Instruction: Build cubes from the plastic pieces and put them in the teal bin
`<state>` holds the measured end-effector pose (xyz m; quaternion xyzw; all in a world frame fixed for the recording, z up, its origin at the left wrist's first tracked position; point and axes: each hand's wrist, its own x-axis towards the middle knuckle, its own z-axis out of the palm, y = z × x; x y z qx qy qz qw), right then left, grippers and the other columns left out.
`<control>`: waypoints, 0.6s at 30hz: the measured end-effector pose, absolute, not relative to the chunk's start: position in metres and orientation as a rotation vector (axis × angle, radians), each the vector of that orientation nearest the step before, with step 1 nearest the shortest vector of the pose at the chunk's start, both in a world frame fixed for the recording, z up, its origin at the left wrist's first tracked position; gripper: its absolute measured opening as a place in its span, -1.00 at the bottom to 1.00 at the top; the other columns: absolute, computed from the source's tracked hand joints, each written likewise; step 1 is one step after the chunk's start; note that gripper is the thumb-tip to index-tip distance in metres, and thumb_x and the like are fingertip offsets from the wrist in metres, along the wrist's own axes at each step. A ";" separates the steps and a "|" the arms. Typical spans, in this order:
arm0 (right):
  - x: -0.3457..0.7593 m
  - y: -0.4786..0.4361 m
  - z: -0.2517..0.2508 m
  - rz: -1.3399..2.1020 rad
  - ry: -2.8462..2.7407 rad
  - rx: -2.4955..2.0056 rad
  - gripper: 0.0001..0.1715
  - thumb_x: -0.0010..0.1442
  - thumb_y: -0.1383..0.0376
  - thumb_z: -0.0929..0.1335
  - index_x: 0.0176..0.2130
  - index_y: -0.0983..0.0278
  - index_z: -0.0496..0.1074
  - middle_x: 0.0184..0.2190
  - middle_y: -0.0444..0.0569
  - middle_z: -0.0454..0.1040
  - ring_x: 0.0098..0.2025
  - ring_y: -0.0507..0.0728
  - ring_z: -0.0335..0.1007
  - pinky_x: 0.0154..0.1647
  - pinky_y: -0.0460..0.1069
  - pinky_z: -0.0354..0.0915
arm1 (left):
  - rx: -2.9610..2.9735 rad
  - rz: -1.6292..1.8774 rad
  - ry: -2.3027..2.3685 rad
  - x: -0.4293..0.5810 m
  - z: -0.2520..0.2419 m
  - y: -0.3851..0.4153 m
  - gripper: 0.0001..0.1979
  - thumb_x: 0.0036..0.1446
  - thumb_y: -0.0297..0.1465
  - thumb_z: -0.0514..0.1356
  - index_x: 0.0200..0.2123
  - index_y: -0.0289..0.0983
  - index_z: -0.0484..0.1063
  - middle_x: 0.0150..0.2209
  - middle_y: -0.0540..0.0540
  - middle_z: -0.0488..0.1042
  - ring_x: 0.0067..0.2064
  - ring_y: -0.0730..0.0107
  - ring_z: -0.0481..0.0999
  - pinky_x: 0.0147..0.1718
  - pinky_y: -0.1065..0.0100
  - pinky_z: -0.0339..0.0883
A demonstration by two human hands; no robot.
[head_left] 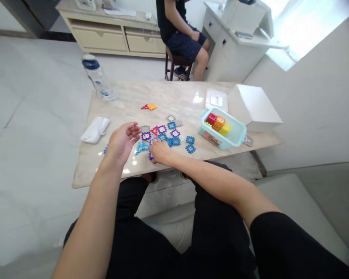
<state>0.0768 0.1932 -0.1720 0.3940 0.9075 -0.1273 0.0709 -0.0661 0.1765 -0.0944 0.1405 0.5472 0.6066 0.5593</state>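
Above the left part of the table, my left hand [122,142] is raised, its fingers loosely curled and apart with nothing in them. My right hand [162,152] is low over the pile near the front edge, its fingers closed at a purple square interlocking tile [151,155]; the palm side is hidden. Around the hands lie flat toothed tiles: a purple square [146,136], a red triangle [154,131], a grey square [145,128], light blue triangles [142,147] and several blue squares [176,141]. Two blue tiles [190,148] lie farther right.
A mint-green bin [235,135] holds red, orange and yellow tiles. Near it are a white box [258,104] and a white lid [216,100]. A water bottle [100,80], a white pouch [95,130] and an orange tile [152,106] are also on the table. A person [180,38] sits beyond.
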 end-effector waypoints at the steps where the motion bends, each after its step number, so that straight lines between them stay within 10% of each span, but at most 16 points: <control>1: 0.079 0.197 -0.168 -0.363 2.727 1.181 -0.48 0.10 0.19 0.71 -0.04 0.37 0.66 0.05 0.13 0.69 0.24 0.42 0.51 0.21 0.17 0.47 | 0.331 1.426 1.298 -0.065 -0.094 0.178 -0.87 0.05 -0.48 0.34 -0.28 -0.35 0.59 -0.34 -0.06 0.57 -0.30 0.46 0.58 -0.28 0.47 0.46; 18: 0.160 0.234 -0.092 -0.608 2.998 1.589 -0.44 0.33 0.06 0.57 0.14 0.36 0.56 0.08 0.21 0.64 0.15 0.32 0.53 0.19 0.10 0.36 | 0.476 1.238 1.347 -0.023 -0.119 0.169 -0.82 0.29 -0.38 0.28 -0.05 -0.27 0.51 -0.24 -0.15 0.67 -0.21 0.28 0.69 -0.20 0.31 0.52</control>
